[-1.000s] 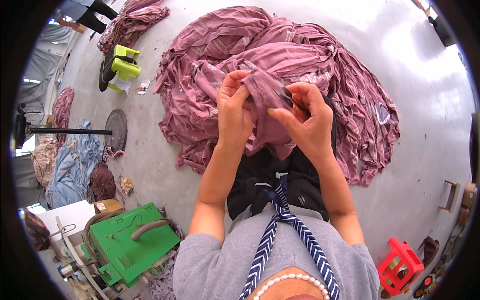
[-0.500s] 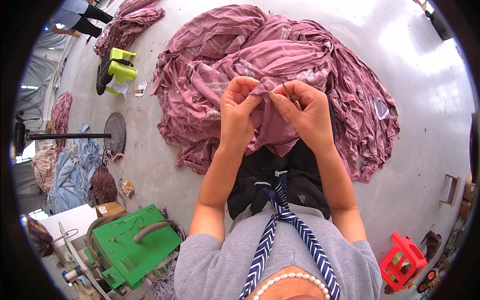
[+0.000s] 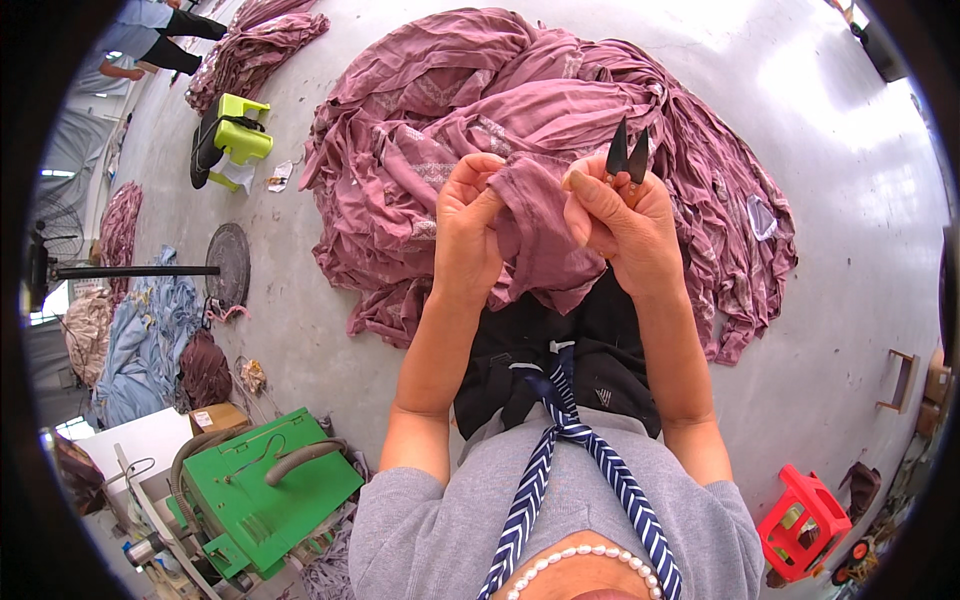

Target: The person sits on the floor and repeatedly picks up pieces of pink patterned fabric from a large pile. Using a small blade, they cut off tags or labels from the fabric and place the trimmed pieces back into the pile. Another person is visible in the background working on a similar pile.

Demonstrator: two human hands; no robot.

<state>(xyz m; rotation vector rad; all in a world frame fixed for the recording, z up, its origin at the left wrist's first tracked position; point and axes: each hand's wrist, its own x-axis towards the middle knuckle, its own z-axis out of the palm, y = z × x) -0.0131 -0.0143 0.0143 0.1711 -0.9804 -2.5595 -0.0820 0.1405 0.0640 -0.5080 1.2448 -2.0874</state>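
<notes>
Between thumb and fingers, my left hand [image 3: 466, 235] pinches the edge of a mauve cloth [image 3: 535, 205], which drapes down over my lap. My right hand [image 3: 632, 235] is closed around small thread snips [image 3: 617, 152]; their two dark blades point up and away from me, a little apart. The right thumb and fingertip come together just right of the cloth's edge, and whether they grip any of it I cannot tell. Beyond both hands the same mauve fabric, patterned with pale patches, spreads in a big heap [image 3: 440, 110] on the floor.
A green machine [image 3: 265, 490] with a hose stands at lower left, near blue cloth [image 3: 150, 340] and a round dark base [image 3: 230, 265] with a pole. A lime-green stool [image 3: 240, 130] is at upper left, a red stool [image 3: 805, 525] at lower right. Another person [image 3: 165, 40] stands far left.
My right hand has moved right, away from the left, and turned so the snips' blades now show above it. The cloth's edge has opened out beside my left hand.
</notes>
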